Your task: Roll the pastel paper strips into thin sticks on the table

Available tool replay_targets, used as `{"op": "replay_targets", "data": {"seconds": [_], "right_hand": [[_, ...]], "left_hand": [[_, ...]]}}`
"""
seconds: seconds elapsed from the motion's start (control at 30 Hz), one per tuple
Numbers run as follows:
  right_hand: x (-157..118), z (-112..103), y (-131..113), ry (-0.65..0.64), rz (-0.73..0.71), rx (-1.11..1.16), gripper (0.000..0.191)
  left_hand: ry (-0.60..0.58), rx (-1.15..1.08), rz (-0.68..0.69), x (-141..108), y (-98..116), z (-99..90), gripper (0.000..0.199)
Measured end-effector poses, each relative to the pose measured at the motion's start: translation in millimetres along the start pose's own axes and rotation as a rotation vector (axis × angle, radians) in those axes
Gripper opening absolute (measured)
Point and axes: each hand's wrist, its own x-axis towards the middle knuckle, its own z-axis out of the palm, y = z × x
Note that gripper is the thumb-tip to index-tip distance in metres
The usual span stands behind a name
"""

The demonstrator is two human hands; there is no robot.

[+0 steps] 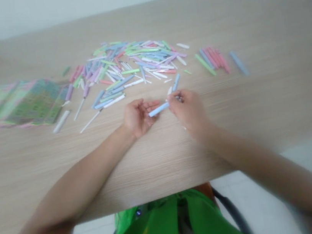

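My right hand pinches a light blue pen barrel near its right end. The barrel slants down to the left, its free end in front of the fingers of my left hand. That left hand is turned palm up with its fingers partly stretched out; whether they touch the barrel is unclear. Just beyond my right fingertips lie another blue pen part and a small white piece. Farther back spreads a heap of pen parts in blue, green, purple, pink and white.
Flat colourful printed packs lie on the wooden table at the left, blurred. White sticks and a white barrel lie near them. To the right are several pink pens, a green pen and a separate blue one.
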Motion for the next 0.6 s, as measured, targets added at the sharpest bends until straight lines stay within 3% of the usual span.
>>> {"op": "replay_targets", "data": {"seconds": [0.1, 0.23, 0.43, 0.6], "right_hand": [[-7.9, 20.5, -19.3, 0.017, -0.165, -0.203, 0.008], [-13.5, 37.6, -39.0, -0.063, -0.305, -0.297, 0.007], [-13.6, 34.5, -41.7, -0.125, -0.270, -0.338, 0.017], [-19.8, 30.6, -44.6, -0.083, -0.365, -0.344, 0.021]], "left_hand": [[-0.080, -0.097, -0.148, 2.8, 5.9, -3.0, 0.036], [-0.184, -0.167, -0.252, 1.6, 10.8, -9.5, 0.035], [-0.299, -0.125, -0.358, 5.3, 17.4, -20.2, 0.037], [-0.360, -0.100, -0.394, 7.7, 17.6, -22.3, 0.035]]}}
